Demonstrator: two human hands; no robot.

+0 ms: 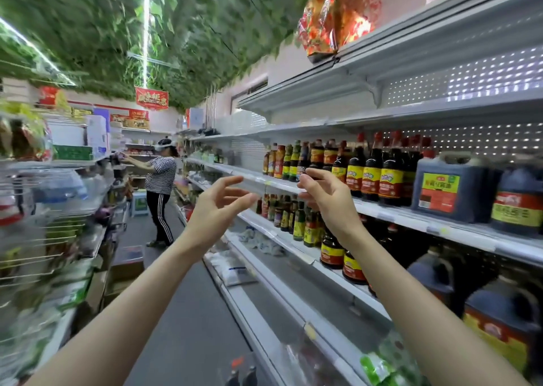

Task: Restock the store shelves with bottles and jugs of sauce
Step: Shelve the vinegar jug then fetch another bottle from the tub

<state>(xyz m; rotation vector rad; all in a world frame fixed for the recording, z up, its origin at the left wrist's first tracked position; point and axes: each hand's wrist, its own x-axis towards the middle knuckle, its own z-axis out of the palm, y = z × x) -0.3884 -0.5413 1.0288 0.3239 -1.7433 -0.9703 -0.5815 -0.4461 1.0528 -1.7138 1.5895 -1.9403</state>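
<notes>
Dark sauce bottles (pixel 373 177) with red caps and yellow-red labels stand in a row on the white shelf (pixel 390 213) at my right. Beside them stand large dark jugs (pixel 449 188) with a green-and-red label. Smaller bottles (pixel 293 218) fill the shelf below. My right hand (pixel 326 197) is raised in front of the bottle row, fingers apart, holding nothing. My left hand (pixel 217 209) hovers over the aisle at the same height, open and empty. Both forearms reach up from the bottom of the view.
Another person (pixel 161 188) in a striped top works at a shelf farther down the aisle. Racks of goods (pixel 58 209) line the left side. More jugs (pixel 499 321) sit on the lower right shelf. Two bottle tops (pixel 244 377) show at the bottom edge.
</notes>
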